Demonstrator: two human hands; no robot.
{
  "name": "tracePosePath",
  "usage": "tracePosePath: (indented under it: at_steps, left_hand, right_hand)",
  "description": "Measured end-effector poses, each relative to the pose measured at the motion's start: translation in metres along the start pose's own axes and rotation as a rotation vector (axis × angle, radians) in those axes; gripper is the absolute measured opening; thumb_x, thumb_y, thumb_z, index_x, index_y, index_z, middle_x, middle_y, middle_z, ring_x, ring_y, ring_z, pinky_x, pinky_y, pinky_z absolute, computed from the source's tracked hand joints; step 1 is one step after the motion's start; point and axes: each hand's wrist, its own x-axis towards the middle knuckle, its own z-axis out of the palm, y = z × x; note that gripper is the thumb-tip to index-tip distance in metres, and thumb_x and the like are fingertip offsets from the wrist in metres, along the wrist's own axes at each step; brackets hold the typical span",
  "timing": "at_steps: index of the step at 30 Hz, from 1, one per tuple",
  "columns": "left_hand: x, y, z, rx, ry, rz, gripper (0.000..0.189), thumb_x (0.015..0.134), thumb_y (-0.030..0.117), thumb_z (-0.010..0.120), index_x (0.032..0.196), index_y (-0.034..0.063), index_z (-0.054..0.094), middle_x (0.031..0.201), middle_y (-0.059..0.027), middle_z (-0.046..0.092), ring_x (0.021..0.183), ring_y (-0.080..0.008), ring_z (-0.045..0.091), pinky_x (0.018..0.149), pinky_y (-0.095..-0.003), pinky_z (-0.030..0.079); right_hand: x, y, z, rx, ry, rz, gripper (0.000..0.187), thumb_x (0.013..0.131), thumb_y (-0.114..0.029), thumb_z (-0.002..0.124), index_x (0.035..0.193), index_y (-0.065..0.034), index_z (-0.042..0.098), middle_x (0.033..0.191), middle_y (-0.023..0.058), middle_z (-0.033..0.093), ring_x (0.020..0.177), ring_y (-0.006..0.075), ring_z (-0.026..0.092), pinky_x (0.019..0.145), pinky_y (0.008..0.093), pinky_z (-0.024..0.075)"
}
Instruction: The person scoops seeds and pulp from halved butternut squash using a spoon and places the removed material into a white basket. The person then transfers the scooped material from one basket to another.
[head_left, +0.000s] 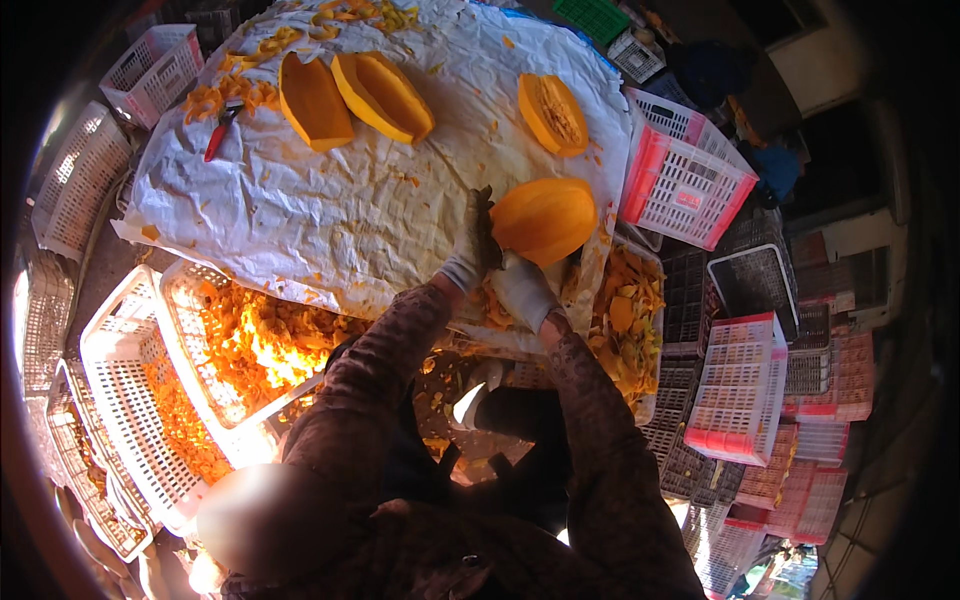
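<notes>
A scooped-out orange squash half (545, 220) lies hollow side up near the front right of the sheet-covered table (315, 202). My left hand (474, 238), in a stained work glove, grips its left edge. Against its near edge rests my right hand (523, 289), in a pale glove with fingers curled; what they close on is hidden. Farther back sits another squash half (556, 116) with seeds and pulp inside. Two hollowed squash pieces, one on the left (315, 103) and one beside it (382, 97), lie toward the back left.
A red-handled peeler (220, 133) lies by orange peelings (259, 94) at the table's left. Below the front edge, a white crate (169, 300) holds squash scraps. More peelings fill a crate (626, 322) at right. Pink-and-white crates (686, 169) and stacked crates (739, 386) line the right side.
</notes>
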Motion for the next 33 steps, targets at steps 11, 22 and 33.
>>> tracePosePath:
  at_steps: [11,22,33]
  left_hand:
    - [-0.017,0.022,0.003,0.233,0.145,-0.055,0.072,0.088,0.067,0.046,0.134,0.0106,0.049,0.114,-0.0077,0.056,0.089,-0.0198,0.050,0.078,-0.0354,0.045]
    - [-0.028,0.046,0.015,0.205,0.306,-0.108,0.049,0.096,0.041,0.053,0.130,0.0058,0.054,0.114,-0.0074,0.061,0.091,-0.0158,0.055,0.075,-0.0286,0.046]
    - [-0.023,0.000,0.019,0.418,0.142,-0.139,0.083,0.084,0.070,0.051,0.139,0.0082,0.044,0.118,-0.0114,0.056,0.098,-0.0248,0.054,0.080,-0.0341,0.045]
  right_hand:
    - [-0.041,-0.054,-0.069,-0.287,0.075,0.217,0.026,0.089,-0.025,0.053,0.106,-0.0058,0.060,0.093,0.0216,0.066,0.088,0.0363,0.065,0.077,0.0464,0.0507]
    - [0.051,-0.010,-0.095,-0.454,-0.053,0.363,0.048,0.098,-0.040,0.037,0.111,-0.0001,0.060,0.100,0.0241,0.065,0.091,0.0386,0.063,0.077,0.0467,0.0474]
    - [0.109,0.056,-0.055,-0.502,-0.123,0.349,0.050,0.097,-0.041,0.037,0.111,-0.0013,0.064,0.106,0.0187,0.066,0.095,0.0324,0.064,0.079,0.0391,0.0486]
